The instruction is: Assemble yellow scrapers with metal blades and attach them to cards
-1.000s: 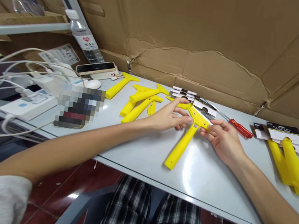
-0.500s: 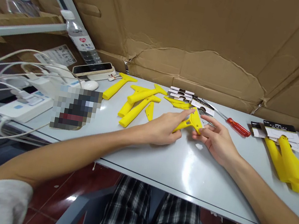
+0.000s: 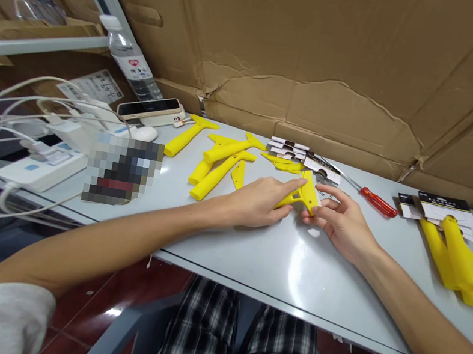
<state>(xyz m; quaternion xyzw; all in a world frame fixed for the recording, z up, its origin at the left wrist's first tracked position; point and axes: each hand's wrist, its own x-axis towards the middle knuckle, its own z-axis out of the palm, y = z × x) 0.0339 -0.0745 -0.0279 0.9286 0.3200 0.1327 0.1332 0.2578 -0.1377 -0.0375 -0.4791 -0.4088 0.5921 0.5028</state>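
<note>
Yellow scraper: held between the two hands, head angled toward the right hand, handle running back under the left. Could not tell whether resting on the grey table or lifted slightly off it. Had the left hand wrapped firmly round the handle, one finger stretched forward onto the wide head. Had the right hand half curled, fingertips touching the near corner of the head beside a pale strip along its edge, upper finger extended; could not tell how tightly pinched.

Saw just beyond the left hand a small yellow plate and, farther to its left, a crossed pile of yellow handles, with a lone yellow tool lying beyond these. Found ahead of both hands some flat yellow pieces, close to a stack of white and black cards. Noticed beyond the right hand, off to its right, a red screwdriver, shaft directed away. Made out well to the right of the right hand a bundle of yellow handles with cards. Spotted far to the left of the left hand a phone, a leaning water bottle, a white power strip under tangled cables, and a pixelated object.
</note>
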